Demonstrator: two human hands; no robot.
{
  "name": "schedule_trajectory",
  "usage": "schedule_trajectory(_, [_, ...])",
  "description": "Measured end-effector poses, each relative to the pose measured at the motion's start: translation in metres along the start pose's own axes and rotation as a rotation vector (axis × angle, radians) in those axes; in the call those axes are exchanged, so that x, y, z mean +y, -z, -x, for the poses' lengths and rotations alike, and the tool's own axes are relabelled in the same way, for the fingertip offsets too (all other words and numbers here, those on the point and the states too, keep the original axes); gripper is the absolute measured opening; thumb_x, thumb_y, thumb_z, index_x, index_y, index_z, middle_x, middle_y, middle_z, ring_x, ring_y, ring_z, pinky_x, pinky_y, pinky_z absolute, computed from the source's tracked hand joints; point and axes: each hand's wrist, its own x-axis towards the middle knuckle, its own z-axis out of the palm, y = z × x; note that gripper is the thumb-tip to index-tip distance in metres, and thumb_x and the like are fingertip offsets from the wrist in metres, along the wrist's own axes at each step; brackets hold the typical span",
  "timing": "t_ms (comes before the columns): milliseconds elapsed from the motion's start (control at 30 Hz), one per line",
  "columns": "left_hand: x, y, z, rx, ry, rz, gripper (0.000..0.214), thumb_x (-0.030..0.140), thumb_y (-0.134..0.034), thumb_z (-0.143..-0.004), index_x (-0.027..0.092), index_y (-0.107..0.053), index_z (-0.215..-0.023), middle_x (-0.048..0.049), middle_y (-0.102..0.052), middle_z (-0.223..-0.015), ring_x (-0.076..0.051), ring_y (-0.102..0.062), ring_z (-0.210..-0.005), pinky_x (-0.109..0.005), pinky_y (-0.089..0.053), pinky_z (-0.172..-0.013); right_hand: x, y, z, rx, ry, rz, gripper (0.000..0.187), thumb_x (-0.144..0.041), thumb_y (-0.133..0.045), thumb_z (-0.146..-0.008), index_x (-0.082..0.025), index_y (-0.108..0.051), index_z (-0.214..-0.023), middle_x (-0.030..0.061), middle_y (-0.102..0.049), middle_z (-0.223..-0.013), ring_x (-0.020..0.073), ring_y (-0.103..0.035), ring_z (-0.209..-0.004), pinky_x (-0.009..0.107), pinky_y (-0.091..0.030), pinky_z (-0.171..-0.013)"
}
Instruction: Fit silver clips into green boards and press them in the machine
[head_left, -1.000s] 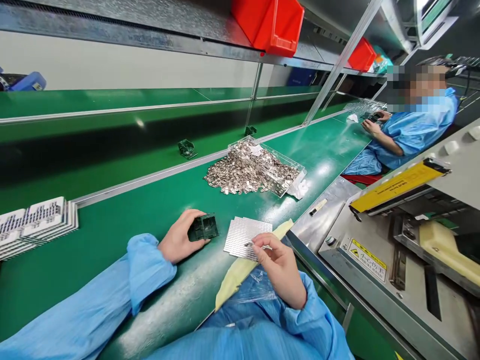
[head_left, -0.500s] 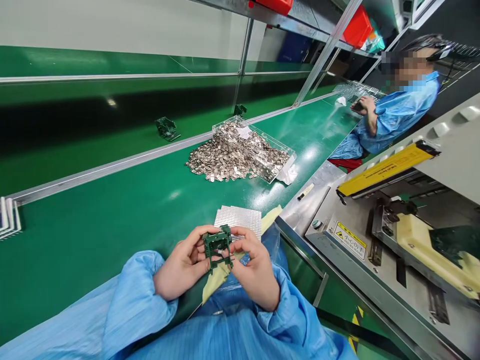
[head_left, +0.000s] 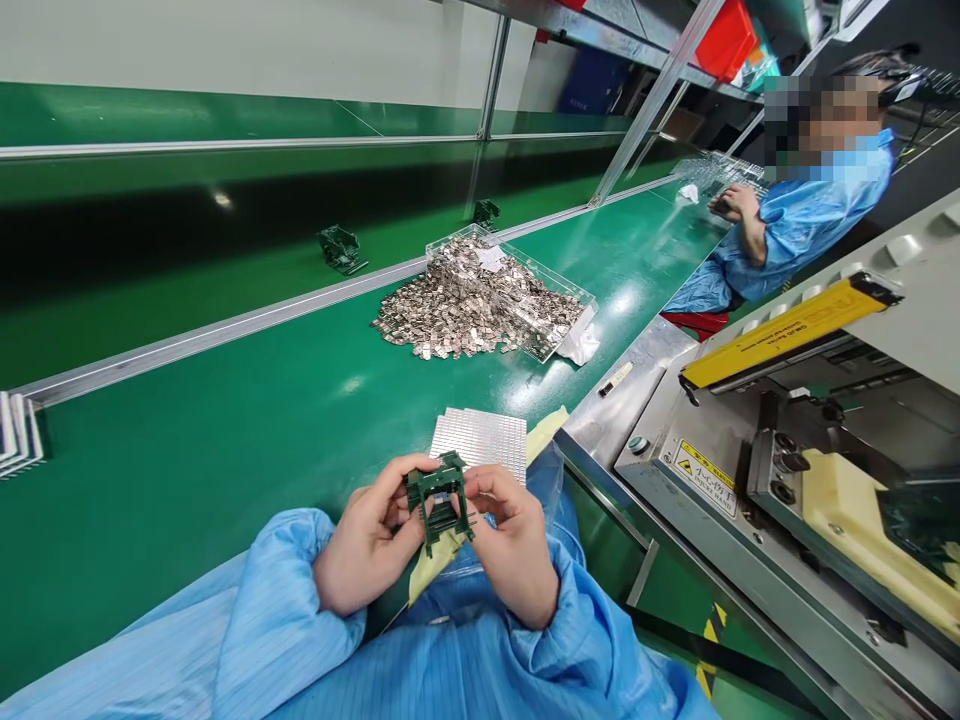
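Note:
Both my hands hold a small dark green frame-like part up in front of me, over the near edge of the green bench. My left hand grips its left side with thumb and fingers closed on it. My right hand pinches its right side. Just beyond the part lies a silver ribbed sheet on the bench. Whether a small metal piece is between my right fingers, I cannot tell. Both sleeves are light blue.
A heap of small metal pieces spills from a clear tray. Green parts sit on the conveyor belt behind the rail. A press machine with a yellow bar stands at right. A co-worker in blue sits farther along. White stacked trays at left.
A second ago my left hand held the green part on the bench while my right pinched at the silver sheet. Now both hands hold the part raised, tilted slightly since half a second ago.

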Motion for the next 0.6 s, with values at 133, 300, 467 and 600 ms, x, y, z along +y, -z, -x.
schedule_trajectory(133, [0.002, -0.005, 0.003, 0.051, 0.044, 0.013, 0.031, 0.031, -0.055, -0.086, 0.025, -0.046, -0.115, 0.0006, -0.061, -0.079, -0.013, -0.059, -0.064, -0.021, -0.05, -0.057, 0.001, -0.004, 0.001, 0.048, -0.115, -0.158, 0.013, -0.029, -0.068, -0.075, -0.02, -0.059, -0.073, 0.0027, -0.061, -0.077, 0.0151, -0.056, -0.067, 0.026, -0.048, -0.058])
schedule_trajectory(300, [0.007, -0.011, 0.006, 0.083, 0.082, 0.055, 0.031, 0.032, -0.056, -0.085, 0.025, -0.047, -0.113, 0.0004, -0.06, -0.081, -0.013, -0.059, -0.063, -0.022, -0.051, -0.058, -0.002, -0.004, 0.003, 0.065, -0.151, -0.249, 0.022, -0.037, -0.072, -0.072, -0.021, -0.058, -0.069, 0.0027, -0.062, -0.072, 0.0149, -0.056, -0.064, 0.026, -0.047, -0.054])
schedule_trajectory(467, [0.011, -0.016, 0.008, 0.089, 0.094, 0.044, 0.03, 0.033, -0.057, -0.083, 0.026, -0.048, -0.112, 0.001, -0.059, -0.077, -0.013, -0.058, -0.06, -0.022, -0.05, -0.055, -0.004, -0.005, 0.007, 0.065, -0.181, -0.308, 0.029, -0.042, -0.077, -0.066, -0.022, -0.055, -0.068, 0.0017, -0.061, -0.072, 0.016, -0.057, -0.066, 0.027, -0.05, -0.057])
schedule_trajectory(600, [0.011, -0.019, 0.008, 0.117, 0.088, 0.014, 0.031, 0.03, -0.057, -0.081, 0.025, -0.049, -0.111, 0.0013, -0.059, -0.077, -0.012, -0.057, -0.058, -0.021, -0.049, -0.053, -0.007, -0.006, 0.008, 0.112, -0.197, -0.329, 0.035, -0.043, -0.077, -0.065, -0.024, -0.048, -0.068, -0.0019, -0.054, -0.066, 0.0145, -0.053, -0.06, 0.026, -0.047, -0.052])
